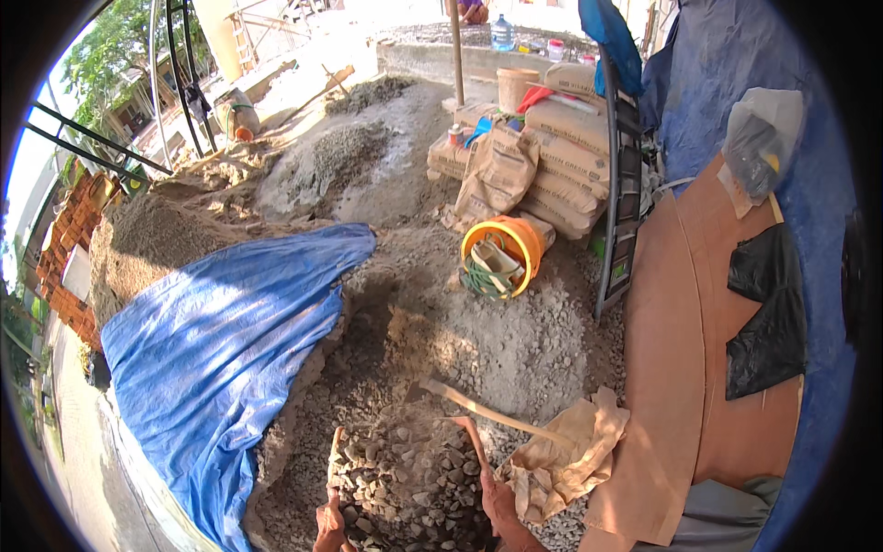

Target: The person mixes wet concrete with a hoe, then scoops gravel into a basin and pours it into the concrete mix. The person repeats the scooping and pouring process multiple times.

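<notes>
My left hand and my right hand are at the bottom of the view, one on each side of a heap of gravel. Each is closed on an orange-brown edge or handle of what looks like a gravel-filled container; its body is mostly hidden. A hoe with a wooden handle lies just beyond my right hand, its blade end on the ground. The handle's near end rests at a crumpled brown paper sack, right of my right hand.
A blue tarpaulin covers a mound at left. Ahead, an orange bucket with a green hose lies tipped beside stacked cement bags. Brown boards and a dark metal frame stand at right. Part of a seated person shows far off.
</notes>
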### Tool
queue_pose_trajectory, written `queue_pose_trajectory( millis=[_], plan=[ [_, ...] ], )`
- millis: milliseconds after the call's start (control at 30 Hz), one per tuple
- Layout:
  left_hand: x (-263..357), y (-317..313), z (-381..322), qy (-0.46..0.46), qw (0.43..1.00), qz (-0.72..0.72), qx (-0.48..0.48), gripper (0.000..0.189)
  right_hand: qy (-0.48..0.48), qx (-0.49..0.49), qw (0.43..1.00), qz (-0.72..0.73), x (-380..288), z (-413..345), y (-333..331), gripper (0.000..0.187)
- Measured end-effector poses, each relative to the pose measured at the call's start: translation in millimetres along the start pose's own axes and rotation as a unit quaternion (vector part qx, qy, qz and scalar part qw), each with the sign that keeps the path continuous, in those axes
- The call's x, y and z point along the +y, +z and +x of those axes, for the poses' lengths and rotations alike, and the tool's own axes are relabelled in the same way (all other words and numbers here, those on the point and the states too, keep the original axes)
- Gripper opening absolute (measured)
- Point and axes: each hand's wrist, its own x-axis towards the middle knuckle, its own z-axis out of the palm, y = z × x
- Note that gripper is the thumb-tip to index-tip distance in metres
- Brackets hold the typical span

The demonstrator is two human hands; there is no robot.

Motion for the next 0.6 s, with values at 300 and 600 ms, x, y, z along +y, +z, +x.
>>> queue_pose_trajectory(
  millis=[300, 600],
  plan=[
    [137.1, 28.3, -100.9, 0.122, 0.959, -0.255, 0.021, 0.055, -0.229, 0.070, 0.971, -0.013, -164.4, -38.4, -110.1, 0.066],
    [133.9, 55.7, -57.6, 0.030, 0.985, -0.160, 0.057, 0.060, -0.288, 0.095, 0.953, -0.005, -183.8, 22.6, -84.5, 0.070]
  ],
)
